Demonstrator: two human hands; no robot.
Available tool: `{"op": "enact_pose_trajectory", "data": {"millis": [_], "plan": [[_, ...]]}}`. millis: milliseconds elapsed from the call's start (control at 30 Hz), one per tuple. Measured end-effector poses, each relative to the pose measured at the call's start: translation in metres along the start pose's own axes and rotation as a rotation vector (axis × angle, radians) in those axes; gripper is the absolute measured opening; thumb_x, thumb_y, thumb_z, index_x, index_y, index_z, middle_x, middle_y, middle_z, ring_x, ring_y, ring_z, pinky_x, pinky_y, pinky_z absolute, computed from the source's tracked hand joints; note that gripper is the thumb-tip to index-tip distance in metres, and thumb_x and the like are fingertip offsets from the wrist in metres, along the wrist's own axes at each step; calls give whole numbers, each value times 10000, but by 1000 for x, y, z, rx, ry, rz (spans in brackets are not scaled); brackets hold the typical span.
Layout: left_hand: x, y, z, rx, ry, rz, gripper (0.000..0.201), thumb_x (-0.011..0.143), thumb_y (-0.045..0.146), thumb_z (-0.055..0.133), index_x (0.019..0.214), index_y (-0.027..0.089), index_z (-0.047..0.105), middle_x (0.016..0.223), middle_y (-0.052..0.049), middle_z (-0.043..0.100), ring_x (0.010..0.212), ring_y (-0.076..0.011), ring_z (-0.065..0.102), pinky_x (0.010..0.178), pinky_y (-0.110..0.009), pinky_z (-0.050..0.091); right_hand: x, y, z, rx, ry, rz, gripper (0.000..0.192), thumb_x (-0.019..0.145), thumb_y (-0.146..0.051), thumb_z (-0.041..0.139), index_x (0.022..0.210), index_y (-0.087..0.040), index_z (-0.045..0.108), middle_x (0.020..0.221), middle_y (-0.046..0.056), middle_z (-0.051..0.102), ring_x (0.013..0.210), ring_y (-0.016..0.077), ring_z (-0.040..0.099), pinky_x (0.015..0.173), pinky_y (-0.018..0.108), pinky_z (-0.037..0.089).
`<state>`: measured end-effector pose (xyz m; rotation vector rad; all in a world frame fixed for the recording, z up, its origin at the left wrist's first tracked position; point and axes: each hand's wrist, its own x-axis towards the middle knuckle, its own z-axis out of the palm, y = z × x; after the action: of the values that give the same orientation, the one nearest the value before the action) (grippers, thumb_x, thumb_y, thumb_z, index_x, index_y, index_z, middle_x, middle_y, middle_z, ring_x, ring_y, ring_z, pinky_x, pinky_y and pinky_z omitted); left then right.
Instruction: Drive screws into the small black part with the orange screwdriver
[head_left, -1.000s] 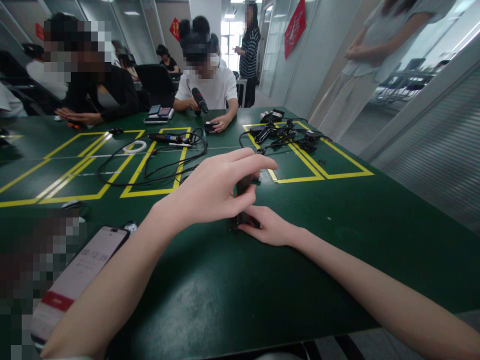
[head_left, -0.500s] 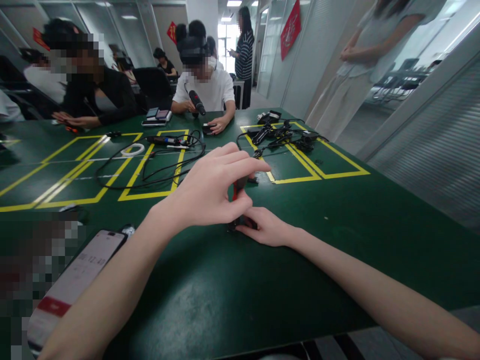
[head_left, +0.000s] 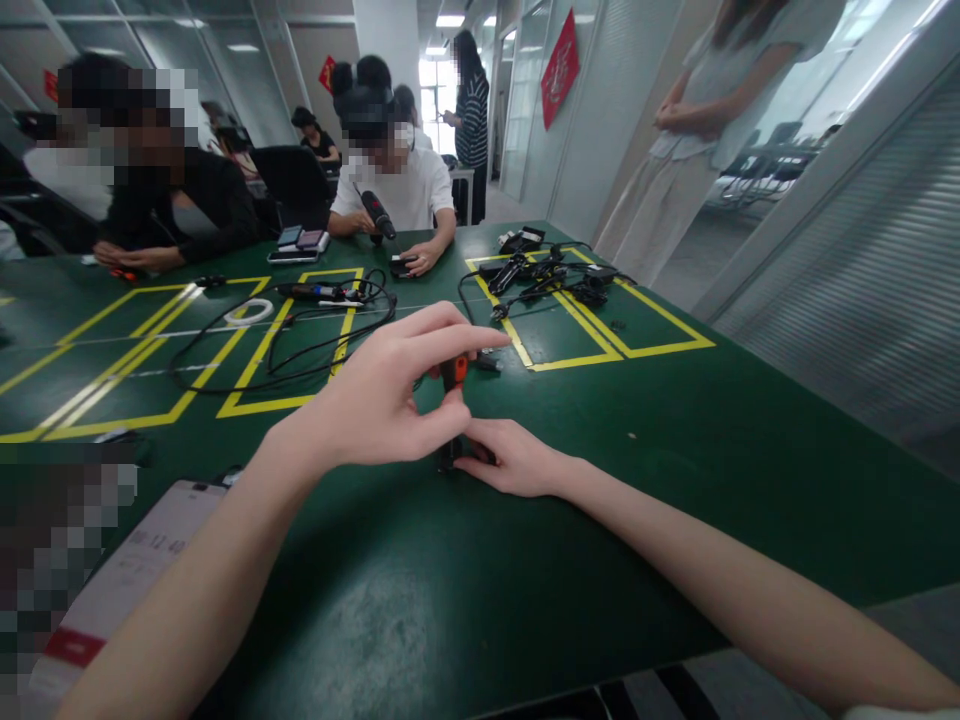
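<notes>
One slim phone w/ white screen & red band (head_left: 142,570) sits far L on my feed, on the dark-green, smooth-topped table (head_left: 555,590). Next, a white plastic ring (head_left: 250,312) by thin black cable (head_left: 289,371), well apart from the work.

Centre: L hand (head_left: 394,392), thumb & fingers closed on an orange-and-black upright handle (head_left: 456,371), index stretched out free. Directly below, a small black part (head_left: 450,454) at table level, mostly hidden; can't tell its shape or whether tool tip meets it. R hand (head_left: 516,460) low beside it, thumb & index apparently pinched on the part; tips partly blocked. Beyond, a tangled black pile of cables & gear (head_left: 553,268) near yellow tape.

Step in hand, my read: L works the handle, R steadies the part. Next move prob. calls for handle kept plumb, R grip firm.
</notes>
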<state>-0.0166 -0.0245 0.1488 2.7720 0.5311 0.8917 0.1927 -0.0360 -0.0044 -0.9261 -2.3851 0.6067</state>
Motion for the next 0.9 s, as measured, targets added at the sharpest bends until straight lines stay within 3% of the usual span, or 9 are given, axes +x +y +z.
{"op": "enact_pose_trajectory", "data": {"millis": [167,267,433,567,633,733,900], "plan": [[-2,3,-9,-27,-52,-40,593,928,82,500,1492,226,614,1087,-59,643,969,-163,626,853,-274,542,1,-1,0,-4,-12,14,357,971,-189,665,1321,-137,618,935,59,728,726,183,635,736,309,509],[-4,3,-12,-40,-92,-72,575,978,117,511,1532,258,578,1106,-60,637,948,-153,614,816,-258,537,1,-2,-1,-14,-24,20,384,973,-196,669,1348,-132,617,943,62,732,727,178,631,739,302,505],[-5,1,-14,15,-56,-83,438,986,247,647,1424,238,658,1018,-43,652,861,-153,608,743,-250,506,1,-4,-3,-16,-35,31,388,973,-181,668,1354,-126,617,951,60,732,711,169,615,718,291,482],[-3,-1,-11,118,-25,-56,244,977,284,673,1198,187,712,952,-30,674,843,-158,631,740,-256,475,1,-3,-3,-14,-31,34,396,974,-190,674,1362,-141,615,951,53,732,713,167,612,711,286,475],[-3,-2,-8,164,-25,-54,164,974,311,673,1070,178,682,905,-18,680,786,-152,626,699,-252,450,1,-2,-2,-7,-27,34,387,974,-195,678,1353,-140,618,946,52,731,710,166,610,708,286,473],[-2,-3,-3,243,-26,-60,198,981,373,655,958,183,604,819,-1,661,681,-142,593,613,-247,388,1,-2,-2,0,-22,30,370,978,-194,673,1340,-137,621,939,51,729,693,162,602,698,284,467],[-3,-5,3,274,-2,-52,133,1012,309,562,1064,188,579,765,23,663,599,-120,577,574,-228,357,1,-4,-3,-9,-27,30,362,976,-189,673,1331,-141,617,934,48,727,687,163,598,698,288,469]]}}
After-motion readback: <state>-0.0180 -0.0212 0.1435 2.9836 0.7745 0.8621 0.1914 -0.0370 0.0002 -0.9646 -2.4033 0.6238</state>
